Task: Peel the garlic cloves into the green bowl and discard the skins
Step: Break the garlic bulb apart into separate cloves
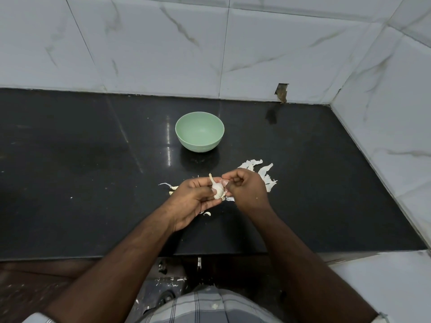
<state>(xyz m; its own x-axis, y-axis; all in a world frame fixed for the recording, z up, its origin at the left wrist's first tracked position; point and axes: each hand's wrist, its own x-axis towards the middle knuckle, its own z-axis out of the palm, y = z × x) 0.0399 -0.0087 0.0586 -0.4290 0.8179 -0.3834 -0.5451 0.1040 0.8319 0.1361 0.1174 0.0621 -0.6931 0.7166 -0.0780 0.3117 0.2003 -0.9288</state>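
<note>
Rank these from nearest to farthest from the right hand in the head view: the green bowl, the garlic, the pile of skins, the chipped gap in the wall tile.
Measured from the right hand:
1. Garlic, touching its fingertips, on its left.
2. Pile of skins, on the counter just beyond and right.
3. Green bowl, farther back, to the left.
4. Chipped gap in the wall tile, at the wall's base, back right.

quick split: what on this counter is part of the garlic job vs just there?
Job:
- garlic, held in left hand
- right hand, picking at its skin
- green bowl, nothing in it yet
- loose skins on the counter

Just there:
- hole in the wall tile
</note>
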